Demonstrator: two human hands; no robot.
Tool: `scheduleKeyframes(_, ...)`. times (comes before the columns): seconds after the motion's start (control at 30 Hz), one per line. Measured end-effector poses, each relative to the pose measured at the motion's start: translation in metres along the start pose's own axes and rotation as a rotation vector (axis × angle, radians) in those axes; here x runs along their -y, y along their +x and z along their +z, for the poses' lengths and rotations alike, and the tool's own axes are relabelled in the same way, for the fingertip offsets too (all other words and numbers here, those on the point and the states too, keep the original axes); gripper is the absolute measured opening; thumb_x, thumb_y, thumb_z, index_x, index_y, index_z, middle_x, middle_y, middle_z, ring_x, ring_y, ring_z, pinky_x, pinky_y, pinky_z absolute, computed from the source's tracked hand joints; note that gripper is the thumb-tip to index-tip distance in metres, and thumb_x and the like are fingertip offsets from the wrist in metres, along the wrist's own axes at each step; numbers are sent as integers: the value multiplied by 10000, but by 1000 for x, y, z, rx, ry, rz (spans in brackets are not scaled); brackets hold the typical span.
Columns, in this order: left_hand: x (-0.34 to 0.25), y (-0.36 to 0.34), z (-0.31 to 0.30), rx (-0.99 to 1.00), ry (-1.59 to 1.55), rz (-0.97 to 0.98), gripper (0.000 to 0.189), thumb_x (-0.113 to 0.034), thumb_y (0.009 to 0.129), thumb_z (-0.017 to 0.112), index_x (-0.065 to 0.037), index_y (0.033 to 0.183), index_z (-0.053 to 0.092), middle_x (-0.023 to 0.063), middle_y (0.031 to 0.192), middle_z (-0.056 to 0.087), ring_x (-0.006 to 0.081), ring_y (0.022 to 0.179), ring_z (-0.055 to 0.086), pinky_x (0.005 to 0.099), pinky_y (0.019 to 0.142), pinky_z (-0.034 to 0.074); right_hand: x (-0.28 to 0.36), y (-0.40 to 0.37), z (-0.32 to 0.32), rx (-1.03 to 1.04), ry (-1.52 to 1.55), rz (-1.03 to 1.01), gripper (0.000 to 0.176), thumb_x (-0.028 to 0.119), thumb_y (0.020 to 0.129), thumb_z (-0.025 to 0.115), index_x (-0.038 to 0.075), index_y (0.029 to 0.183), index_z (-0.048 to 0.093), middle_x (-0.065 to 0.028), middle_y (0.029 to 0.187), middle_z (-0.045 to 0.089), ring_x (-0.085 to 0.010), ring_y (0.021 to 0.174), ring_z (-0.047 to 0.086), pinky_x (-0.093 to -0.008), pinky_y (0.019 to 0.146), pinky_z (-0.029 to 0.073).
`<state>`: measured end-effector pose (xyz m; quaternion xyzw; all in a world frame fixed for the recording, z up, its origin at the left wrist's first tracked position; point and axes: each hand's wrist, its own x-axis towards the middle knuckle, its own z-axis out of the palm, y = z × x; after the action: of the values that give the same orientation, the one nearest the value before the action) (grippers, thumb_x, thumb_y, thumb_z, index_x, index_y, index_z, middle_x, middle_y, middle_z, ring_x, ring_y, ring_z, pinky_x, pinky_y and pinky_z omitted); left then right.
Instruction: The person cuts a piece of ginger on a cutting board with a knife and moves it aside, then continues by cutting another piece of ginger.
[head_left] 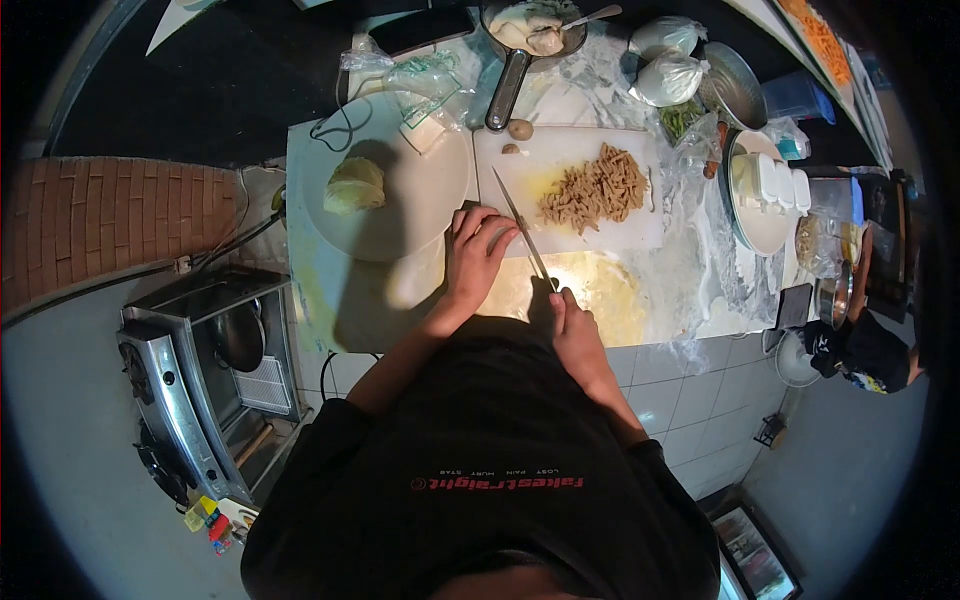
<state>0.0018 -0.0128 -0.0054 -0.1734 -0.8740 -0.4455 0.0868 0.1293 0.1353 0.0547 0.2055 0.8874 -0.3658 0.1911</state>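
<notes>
My right hand (568,318) grips the handle of a long knife (522,228) whose blade points away from me across the near edge of the white cutting board (570,150). My left hand (476,250) rests with curled fingers right beside the blade at the board's near left corner; whatever lies under it is hidden. A pile of brown cut strips (596,188) lies on the middle of the board. Two small round brown pieces (518,130) sit at the board's far left corner.
A round white plate (420,200) with a pale cabbage wedge (354,186) lies left of the board. Behind stand a pan (530,30) with food, plastic bags (668,62), a metal bowl (738,88). At right is a plate of white blocks (772,186). A stove (205,370) sits lower left.
</notes>
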Motion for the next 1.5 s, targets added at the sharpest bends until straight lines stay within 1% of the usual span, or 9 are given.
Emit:
scheduleKeyframes(0.3, 4, 2, -1, 23, -69, 16, 72, -91, 812, 752, -68, 880, 745, 51, 906, 655, 260, 882, 570, 372, 780, 462, 0, 8, 1, 18, -28, -3, 383, 322, 1084, 363, -30, 1114, 511, -320, 780, 648, -532, 760, 625, -582, 653, 507)
scheduleKeyframes(0.6, 6, 1, 2, -33, -59, 43, 58, -101, 821, 736, -80, 864, 703, 39, 910, 635, 274, 865, 561, 398, 753, 461, -1, 10, 15, -139, -312, -32, 371, 362, 1067, 406, 12, 1127, 514, -257, 701, 658, -464, 668, 662, -546, 557, 530)
scheduleKeyframes(0.67, 3, 1, 0, -6, -33, 43, 77, -84, 822, 741, -52, 883, 707, 76, 928, 635, 286, 900, 571, 393, 786, 461, -6, 10, 10, -114, -219, -32, 391, 365, 1068, 407, 3, 1119, 546, -271, 709, 654, -482, 684, 651, -549, 595, 532)
scheduleKeyframes(0.8, 3, 0, -1, 0, -37, 68, 75, -88, 822, 743, -56, 878, 705, 76, 922, 627, 287, 901, 569, 396, 786, 457, -20, 7, 12, -123, 9, -55, 421, 364, 1072, 400, -15, 1103, 582, -299, 725, 640, -510, 718, 632, -562, 632, 513)
scheduleKeyframes(0.87, 4, 0, 1, -12, -18, 64, 40, -122, 835, 728, -108, 864, 703, 36, 914, 618, 272, 891, 562, 401, 783, 453, -19, 4, 6, -86, 124, -33, 450, 366, 1077, 390, -30, 1101, 601, -325, 749, 625, -533, 762, 612, -575, 661, 488)
scheduleKeyframes(0.93, 3, -2, 2, -16, -32, 74, 41, -121, 836, 728, -108, 865, 703, 35, 913, 616, 271, 891, 563, 402, 783, 452, -22, 1, 7, -123, 167, -47, 430, 364, 1085, 395, -11, 1077, 605, -301, 725, 594, -514, 742, 588, -485, 645, 459)
scheduleKeyframes(1.2, 5, -1, 1, -8, -24, 73, 51, -130, 845, 729, -98, 873, 702, 32, 920, 620, 271, 899, 569, 402, 785, 446, -11, -5, 1, -78, 172, -60, 396, 332, 1086, 398, -15, 1027, 582, -304, 719, 576, -523, 743, 566, -491, 640, 446)
scheduleKeyframes(1.27, 4, 0, 1, -15, -21, 75, 52, -130, 843, 730, -96, 872, 701, 32, 922, 623, 271, 898, 570, 401, 784, 446, -12, -4, 1, -76, 122, -103, 399, 334, 1083, 386, -13, 1092, 582, -320, 768, 628, -525, 780, 609, -575, 644, 473)
scheduleKeyframes(1.5, 5, -1, 1, -18, -32, 67, 56, -125, 834, 735, -91, 864, 700, 38, 906, 628, 273, 882, 569, 402, 777, 448, -9, -2, 1, -54, 106, -67, 403, 334, 1081, 392, -18, 1080, 589, -317, 754, 624, -521, 765, 610, -569, 637, 473)
